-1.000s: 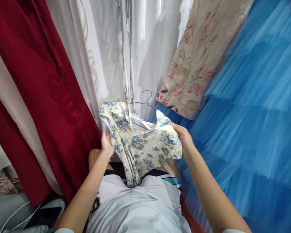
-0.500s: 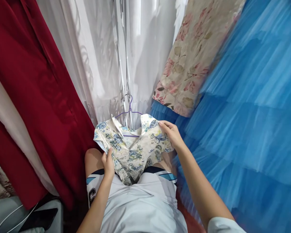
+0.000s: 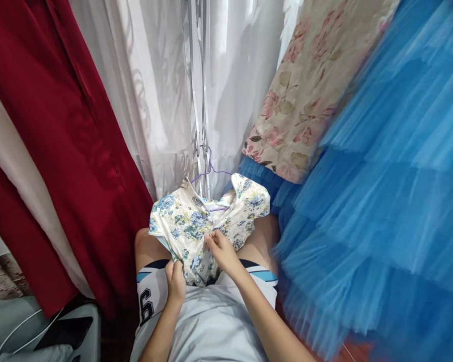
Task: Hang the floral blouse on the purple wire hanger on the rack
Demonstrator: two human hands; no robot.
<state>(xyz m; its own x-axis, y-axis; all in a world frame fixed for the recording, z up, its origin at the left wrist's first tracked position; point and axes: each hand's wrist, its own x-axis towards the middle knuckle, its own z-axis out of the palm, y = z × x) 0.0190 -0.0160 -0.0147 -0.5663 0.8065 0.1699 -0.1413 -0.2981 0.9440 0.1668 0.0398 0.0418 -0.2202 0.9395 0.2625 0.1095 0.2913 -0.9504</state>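
A white blouse (image 3: 192, 221) with blue and yellow flowers hangs on a purple hanger (image 3: 212, 169) and drapes over my lap. The hanger's hook meets white metal bars in front of me. My left hand (image 3: 176, 281) grips the blouse's lower left side edge, thumb on top. At the middle of the blouse front, just below the neckline, my right hand (image 3: 223, 251) pinches the fabric between thumb and fingers. Part of the blouse's lower hem is bunched between my legs.
Dark red cloth (image 3: 71, 151) hangs on the left and a white curtain (image 3: 166, 75) behind. On the right are a beige floral cloth (image 3: 287, 120) and a tiered blue tulle skirt (image 3: 392, 201). A grey plastic chair (image 3: 94, 327) with a dark flat device and white cable stands lower left.
My right hand has left the right shoulder of the blouse and come down to its middle front. My left hand has slid lower along the left side edge.
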